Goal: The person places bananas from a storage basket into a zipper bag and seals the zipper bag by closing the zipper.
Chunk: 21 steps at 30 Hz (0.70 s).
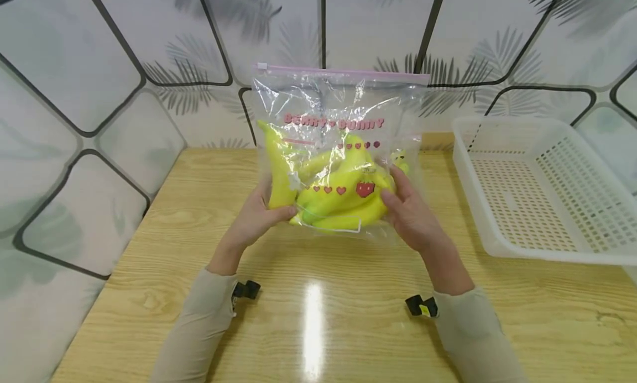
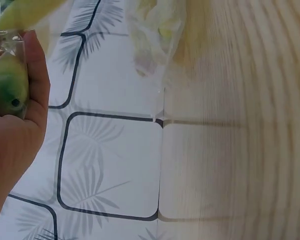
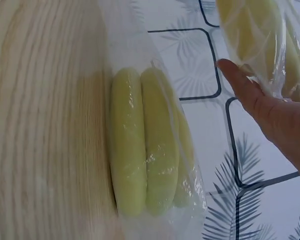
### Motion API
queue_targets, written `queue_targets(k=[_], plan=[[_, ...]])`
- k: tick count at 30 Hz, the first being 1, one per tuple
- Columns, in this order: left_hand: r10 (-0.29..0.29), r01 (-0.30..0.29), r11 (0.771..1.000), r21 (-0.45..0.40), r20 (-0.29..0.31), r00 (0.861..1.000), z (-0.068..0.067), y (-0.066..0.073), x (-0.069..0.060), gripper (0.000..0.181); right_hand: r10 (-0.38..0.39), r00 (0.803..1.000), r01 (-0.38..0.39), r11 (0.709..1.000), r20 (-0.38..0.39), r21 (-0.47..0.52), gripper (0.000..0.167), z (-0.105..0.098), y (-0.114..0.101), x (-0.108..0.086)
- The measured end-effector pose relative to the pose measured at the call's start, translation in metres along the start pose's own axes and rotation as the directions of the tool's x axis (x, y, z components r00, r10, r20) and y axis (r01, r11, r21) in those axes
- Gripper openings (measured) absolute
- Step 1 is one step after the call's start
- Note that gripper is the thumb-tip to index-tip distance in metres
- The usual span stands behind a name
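Observation:
Both hands hold up a clear zip bag (image 1: 323, 101) with a pink top strip and pink lettering, full of yellow banana-shaped pieces (image 1: 343, 200). My left hand (image 1: 254, 214) grips the bag's lower left side, its thumb across the front. On the lower right side, my right hand (image 1: 410, 211) grips with the thumb in front. The left wrist view shows a greenish banana tip (image 2: 10, 92) within the left hand's grasp. Behind the held bag is a second clear bag (image 1: 400, 161), mostly hidden in the head view; long yellow pieces (image 3: 130, 145) show inside it in the right wrist view.
A white perforated plastic basket (image 1: 485, 234) stands on the right of the wood-grain table (image 1: 239, 333). A patterned fabric or panel (image 1: 199, 112) rises behind the table and along its left side.

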<state>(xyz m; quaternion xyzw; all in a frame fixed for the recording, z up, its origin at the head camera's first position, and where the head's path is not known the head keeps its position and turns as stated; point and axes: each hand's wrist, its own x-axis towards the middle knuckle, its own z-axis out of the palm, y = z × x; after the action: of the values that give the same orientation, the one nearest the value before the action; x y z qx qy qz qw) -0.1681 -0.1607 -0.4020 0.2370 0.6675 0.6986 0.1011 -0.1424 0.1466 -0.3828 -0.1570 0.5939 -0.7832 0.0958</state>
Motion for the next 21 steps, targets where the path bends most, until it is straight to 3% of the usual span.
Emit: queue_targets(k=[3, 7, 10, 13, 16, 21], plan=[[-0.023, 0.023, 0.999, 0.043, 0.006, 1.0, -0.004, 0.003, -0.002, 0.078, 0.022, 0.998, -0.017, 0.995, 0.057, -0.094, 0.089, 0.006, 0.004, 0.001], [-0.076, 0.067, 0.981, 0.184, 0.042, 0.996, -0.011, 0.006, -0.006, 0.077, 0.014, 0.998, -0.025, 0.979, -0.057, -0.201, 0.104, 0.016, 0.007, 0.006], [-0.133, 0.112, 0.962, 0.25, 0.068, 0.989, -0.018, 0.009, -0.009, 0.082, -0.002, 0.989, -0.029, 0.977, -0.147, -0.213, 0.102, 0.024, 0.009, 0.01], [-0.162, 0.139, 0.96, 0.243, 0.074, 0.984, -0.026, 0.011, -0.012, 0.082, -0.003, 0.981, -0.033, 0.983, -0.196, -0.181, 0.095, 0.032, 0.012, 0.015], [-0.123, 0.108, 0.973, 0.206, 0.065, 0.99, -0.033, 0.012, -0.014, 0.07, 0.013, 0.977, -0.052, 0.982, -0.214, -0.181, 0.085, 0.039, 0.017, 0.021], [-0.053, 0.06, 0.98, 0.19, -0.043, 0.998, -0.046, 0.015, -0.015, 0.073, 0.019, 0.984, -0.057, 0.976, -0.175, -0.212, 0.073, 0.049, 0.027, 0.033]])
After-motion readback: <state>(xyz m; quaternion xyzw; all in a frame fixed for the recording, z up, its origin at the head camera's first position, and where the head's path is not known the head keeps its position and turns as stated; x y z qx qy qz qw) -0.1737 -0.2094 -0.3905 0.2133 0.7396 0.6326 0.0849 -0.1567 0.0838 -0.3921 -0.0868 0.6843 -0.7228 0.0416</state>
